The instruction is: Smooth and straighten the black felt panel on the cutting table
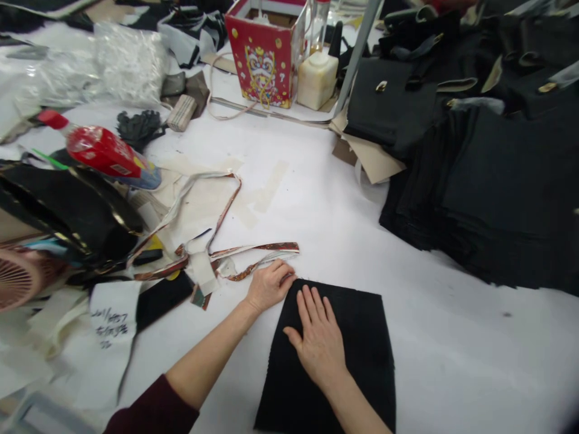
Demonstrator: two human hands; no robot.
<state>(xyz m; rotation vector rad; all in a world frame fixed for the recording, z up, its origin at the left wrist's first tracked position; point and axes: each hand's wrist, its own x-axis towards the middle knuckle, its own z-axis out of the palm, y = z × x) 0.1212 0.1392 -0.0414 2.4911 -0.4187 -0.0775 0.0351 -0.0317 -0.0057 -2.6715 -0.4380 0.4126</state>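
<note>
While my right hand [318, 337] lies flat on a black panel [366, 343], its fingers straight and slightly apart, my left hand [270, 284] has its thumb and fingertips brought together on the panel's corner at eleven o'clock. The panel rests flat on the white tabletop [452, 337], near six o'clock in my view, and its lower edge runs out of sight.

Taking the panel's middle as the dial's centre, a brown patterned strip [275, 246] ends just beyond my left knuckles at eleven. At nine lies a white sheet [113, 337] with handwriting on it, and between nine and ten stands a pink fan [18, 277], cut off by the view. A black bag [90, 211] with gold-coloured trim sits at ten; just above it, a red-labelled bottle [106, 150] lies on its side. Toward twelve, well apart from my hands, a red box [265, 60] stands beside a whitish container [316, 78]. Between one and two, black pieces [506, 181] are heaped.
</note>
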